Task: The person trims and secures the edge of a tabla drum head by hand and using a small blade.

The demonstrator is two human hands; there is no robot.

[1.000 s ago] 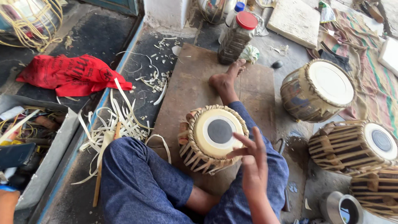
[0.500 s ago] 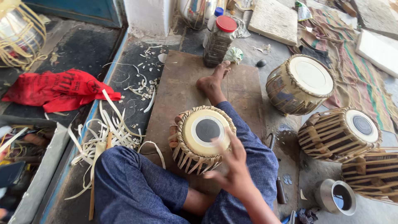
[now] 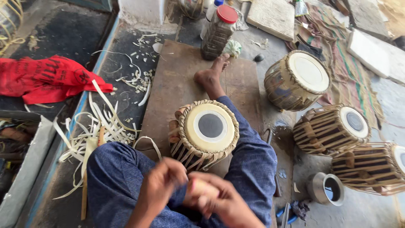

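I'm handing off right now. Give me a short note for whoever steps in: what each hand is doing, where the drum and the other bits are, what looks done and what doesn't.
Left hand and right hand are together over the lap, blurred; something pale sits between them, but what it is cannot be told.
The small drum rests tilted between the legs on the wooden board, straps laced, untouched by either hand.
Three more drums lie to the right; the nearest is the big drum. Pale strap scraps lie on the left, a jar beyond the foot.
Done: skin and lacing are on. What is left cannot be told.
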